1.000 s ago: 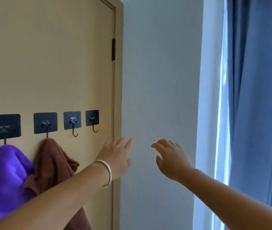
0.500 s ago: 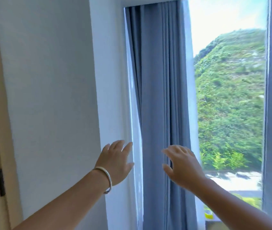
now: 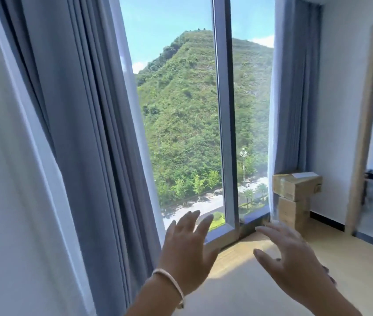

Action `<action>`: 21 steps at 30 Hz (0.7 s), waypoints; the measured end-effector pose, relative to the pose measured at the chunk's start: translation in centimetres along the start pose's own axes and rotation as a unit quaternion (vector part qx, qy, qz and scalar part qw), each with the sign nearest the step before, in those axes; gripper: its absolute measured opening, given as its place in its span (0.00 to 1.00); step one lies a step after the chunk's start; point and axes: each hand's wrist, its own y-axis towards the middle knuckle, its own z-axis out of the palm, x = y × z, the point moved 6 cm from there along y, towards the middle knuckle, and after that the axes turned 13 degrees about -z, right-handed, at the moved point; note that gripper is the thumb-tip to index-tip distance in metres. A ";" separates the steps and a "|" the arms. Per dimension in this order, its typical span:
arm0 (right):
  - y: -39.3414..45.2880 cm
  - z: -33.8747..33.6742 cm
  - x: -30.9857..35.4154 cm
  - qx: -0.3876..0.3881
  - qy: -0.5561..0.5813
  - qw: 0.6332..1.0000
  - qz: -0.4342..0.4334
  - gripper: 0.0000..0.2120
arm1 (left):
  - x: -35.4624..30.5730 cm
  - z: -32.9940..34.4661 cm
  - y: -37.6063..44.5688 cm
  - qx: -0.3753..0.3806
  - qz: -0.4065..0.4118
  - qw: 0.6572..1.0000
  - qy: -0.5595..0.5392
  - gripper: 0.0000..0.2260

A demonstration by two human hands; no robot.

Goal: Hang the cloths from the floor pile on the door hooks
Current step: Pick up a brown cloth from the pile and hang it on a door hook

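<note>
One tall window (image 3: 176, 124), two panes split by a grey mullion (image 3: 223, 115); green hill and a road outside. Two blue-grey curtains: a wide one (image 3: 85, 137) at left, drawn back, and a narrower one (image 3: 295, 92) at the right edge of the glass. White wall (image 3: 1, 201) fills the far left. Pale wood floor (image 3: 244, 290) below, sunlit near the sill. One doorway with a light wood frame (image 3: 363, 142) at far right. Two cardboard boxes, stacked: upper box (image 3: 297, 185) set crosswise on the lower box (image 3: 292, 213), just beside the right curtain.

Two bare hands, both raised in front of the window, well apart. Left hand (image 3: 187, 249): fingers spread, palm away, empty. One thin bracelet (image 3: 172, 286) on that wrist. Right hand (image 3: 288, 261): fingers loosely splayed, empty.

Cloths, floor pile and door hooks: none in view, whereabouts cannot be told.
</note>
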 end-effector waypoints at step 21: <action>-18.3 -12.1 -22.4 -0.024 -0.115 0.955 0.271 0.21 | -29.1 17.5 1.5 0.153 0.178 0.968 -0.090 0.29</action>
